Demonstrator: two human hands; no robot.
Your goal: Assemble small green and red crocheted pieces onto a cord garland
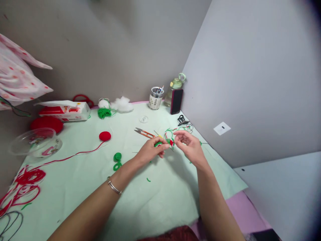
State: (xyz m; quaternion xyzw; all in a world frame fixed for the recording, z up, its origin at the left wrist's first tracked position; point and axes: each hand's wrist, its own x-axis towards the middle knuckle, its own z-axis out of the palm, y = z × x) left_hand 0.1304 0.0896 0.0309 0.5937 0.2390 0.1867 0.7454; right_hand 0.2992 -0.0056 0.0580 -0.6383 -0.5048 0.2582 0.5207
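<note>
Over the middle of the pale green cloth, my left hand [156,147] pinches a small red and green crocheted piece [171,142], with more green yarn work under its fingers. A thin needle or hook pokes out beside the piece. My right hand [188,144] is just to the right of it, fingers curled and parted from the thumb; whether a thread runs between them is too small to tell. Orange-handled snips [145,133] lie behind my left hand. Green yarn loops [168,133] lie behind the piece.
Red yarn [31,176], a red disc [104,136], green coils [117,157] and a plastic bowl [47,147] are on the left. Along the back stand a tissue pack [72,112], green yarn [104,113], a pen can [155,100], a bottle [177,83] and a phone [177,101].
</note>
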